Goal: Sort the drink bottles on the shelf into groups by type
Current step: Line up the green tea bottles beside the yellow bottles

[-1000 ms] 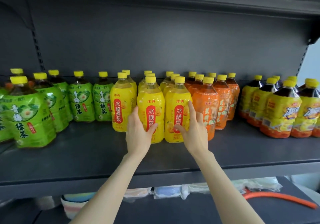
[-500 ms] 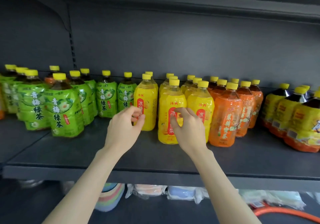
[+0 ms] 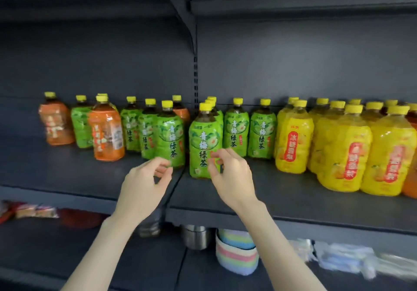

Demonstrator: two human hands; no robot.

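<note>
Yellow-capped drink bottles stand along a dark grey shelf (image 3: 282, 198). Several green-label bottles fill the middle; the front one (image 3: 203, 142) is just behind my right hand (image 3: 230, 175). Another green bottle (image 3: 169, 139) stands behind my left hand (image 3: 144, 184). Both hands hover in front of these bottles with fingers loosely curled, holding nothing. Three orange-label bottles (image 3: 107, 133) are mixed in among the green ones at the left. Several yellow-label bottles (image 3: 343, 153) are grouped at the right.
An upright bracket (image 3: 195, 69) splits the back wall. On the lower shelf sit a striped pastel bowl stack (image 3: 237, 254), a steel cup (image 3: 195, 236), plastic-wrapped packs (image 3: 338, 259) on the right and snack packets (image 3: 33, 210) on the left.
My view has swung left along the shelf, from the yellow bottles to the green ones. Both hands came off the yellow bottles and moved left, empty.
</note>
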